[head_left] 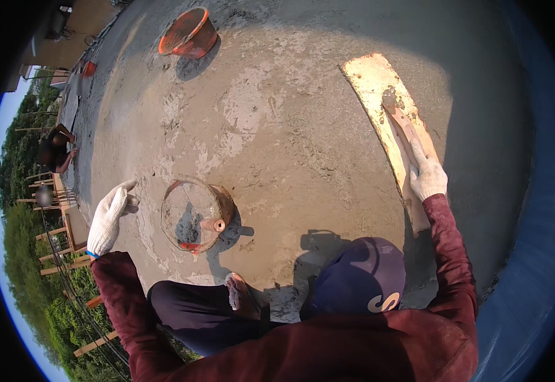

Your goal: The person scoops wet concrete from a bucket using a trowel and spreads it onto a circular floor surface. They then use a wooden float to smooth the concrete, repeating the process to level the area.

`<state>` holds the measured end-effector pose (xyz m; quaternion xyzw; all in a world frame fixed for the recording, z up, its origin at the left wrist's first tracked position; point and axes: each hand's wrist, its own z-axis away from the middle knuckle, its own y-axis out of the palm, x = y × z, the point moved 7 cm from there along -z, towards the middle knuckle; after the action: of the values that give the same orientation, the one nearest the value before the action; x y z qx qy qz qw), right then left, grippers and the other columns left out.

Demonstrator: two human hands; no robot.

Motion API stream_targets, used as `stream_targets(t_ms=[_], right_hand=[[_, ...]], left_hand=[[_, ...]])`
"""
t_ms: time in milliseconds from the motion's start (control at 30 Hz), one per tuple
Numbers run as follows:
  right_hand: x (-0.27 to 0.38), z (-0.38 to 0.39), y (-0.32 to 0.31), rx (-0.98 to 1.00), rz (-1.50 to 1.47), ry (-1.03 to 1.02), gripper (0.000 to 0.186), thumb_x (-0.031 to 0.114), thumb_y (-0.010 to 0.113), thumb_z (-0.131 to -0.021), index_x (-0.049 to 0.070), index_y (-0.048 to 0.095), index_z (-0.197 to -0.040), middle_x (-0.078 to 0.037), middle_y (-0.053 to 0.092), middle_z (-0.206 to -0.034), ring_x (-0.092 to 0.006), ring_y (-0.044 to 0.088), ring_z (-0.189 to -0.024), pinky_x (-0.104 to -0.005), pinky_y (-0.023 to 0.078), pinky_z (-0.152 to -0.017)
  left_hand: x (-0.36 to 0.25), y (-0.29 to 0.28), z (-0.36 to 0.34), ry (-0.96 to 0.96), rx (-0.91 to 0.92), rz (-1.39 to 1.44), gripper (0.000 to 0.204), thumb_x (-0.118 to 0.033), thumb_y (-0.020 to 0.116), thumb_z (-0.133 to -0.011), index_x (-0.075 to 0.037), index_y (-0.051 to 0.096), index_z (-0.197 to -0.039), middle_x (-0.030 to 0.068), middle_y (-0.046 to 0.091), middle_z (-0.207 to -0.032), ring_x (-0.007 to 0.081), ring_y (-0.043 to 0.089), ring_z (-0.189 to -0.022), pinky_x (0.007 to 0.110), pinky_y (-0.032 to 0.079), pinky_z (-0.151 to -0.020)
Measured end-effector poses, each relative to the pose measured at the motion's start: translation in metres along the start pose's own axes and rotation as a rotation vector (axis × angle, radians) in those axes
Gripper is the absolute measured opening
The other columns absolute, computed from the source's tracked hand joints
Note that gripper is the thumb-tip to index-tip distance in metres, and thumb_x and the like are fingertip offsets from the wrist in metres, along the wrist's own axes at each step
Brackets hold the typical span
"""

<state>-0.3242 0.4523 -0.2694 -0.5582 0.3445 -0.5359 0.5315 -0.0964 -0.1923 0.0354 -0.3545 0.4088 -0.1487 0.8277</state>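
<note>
Float (pixel 400 149) over on the right side of the view, folks, a long pale board set against the grey cement (pixel 271 159), its far end angled away up and to the left, sunlight blazing off that upper half! And look at the grip: right hand (pixel 429 177), in a white knitted glove, wrapped over the rear part of the raised handle (pixel 402 124) that runs along the board's back, maroon sleeve trailing behind it! Across to the other side now, and the left hand (pixel 110 219), gloved to match, hangs up off the surface with nothing in it, fingers loosely bent and pointing inward, a flash of blue at the wrist! Just to the right of that hand sits a bucket (pixel 226 204), reddish under its grey crust, with cement inside and a round-ended tool handle (pixel 212 225) poking across its rim! Close by, a sandalled foot (pixel 242 296) is planted between the bucket and two bent knees in dark trousers (pixel 360 274)! Further out, an orange-red tub (pixel 194 41) stands on the cement near the top; a co-worker (pixel 54 153) in dark clothes crouches at the far left edge, timbers (pixel 54 248) and green trees (pixel 19 235) beyond, and a blue surface (pixel 532 286) curves down the right
</note>
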Motion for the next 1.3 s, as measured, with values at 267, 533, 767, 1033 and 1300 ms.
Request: stream_targets(t_ms=[267,533,767,1033,1300], right_hand=[[0.223,-0.054,0.045,0.006,-0.049,-0.363,0.076,0.013,0.070,-0.091,0.035,0.047,-0.159,-0.023,0.067,-0.129,-0.0430,0.070,-0.115,-0.0525,0.059,-0.097],[0.099,0.094,0.027,0.143,0.226,-0.268,0.072,0.018,0.074,-0.089,0.036,0.053,-0.156,-0.024,0.066,-0.109,-0.0438,0.069,-0.106,-0.0529,0.057,-0.088],[-0.025,0.271,-0.109,-0.152,-0.014,0.374,0.092,0.011,0.070,-0.095,0.029,0.022,-0.171,-0.019,0.061,-0.150,-0.0437,0.069,-0.119,-0.0475,0.055,-0.098],[-0.051,0.382,-0.130,-0.165,0.193,0.666,0.086,0.027,0.068,-0.099,0.031,0.021,-0.171,-0.027,0.064,-0.144,-0.0500,0.068,-0.116,-0.0518,0.055,-0.096],[-0.038,0.412,0.081,-0.198,-0.046,0.864,0.070,0.037,0.067,-0.101,0.025,0.040,-0.164,-0.021,0.066,-0.142,-0.0423,0.065,-0.127,-0.0467,0.051,-0.107]], left_hand=[[-0.028,0.056,-0.136,0.203,0.181,-0.163,0.066,-0.070,0.057,-0.101,-0.005,0.071,-0.106,0.0034,0.070,-0.090,0.0148,0.062,-0.081,0.034,0.050,-0.080],[-0.011,0.041,-0.172,0.436,0.083,-0.115,0.078,-0.076,0.054,-0.098,-0.006,0.074,-0.127,0.0088,0.075,-0.101,0.0211,0.068,-0.092,0.038,0.053,-0.090],[-0.015,0.034,-0.178,0.620,0.009,-0.057,0.080,-0.076,0.044,-0.101,-0.008,0.071,-0.134,0.0170,0.074,-0.129,0.0369,0.067,-0.121,0.044,0.050,-0.105],[-0.005,0.041,-0.199,0.652,0.023,0.072,0.073,-0.069,0.055,-0.102,-0.003,0.070,-0.129,0.0054,0.073,-0.101,0.0164,0.063,-0.090,0.034,0.051,-0.089],[0.057,-0.070,-0.186,0.422,-0.067,0.188,0.070,-0.069,0.054,-0.104,-0.013,0.068,-0.144,0.0002,0.072,-0.110,0.0096,0.065,-0.096,0.027,0.049,-0.095]])
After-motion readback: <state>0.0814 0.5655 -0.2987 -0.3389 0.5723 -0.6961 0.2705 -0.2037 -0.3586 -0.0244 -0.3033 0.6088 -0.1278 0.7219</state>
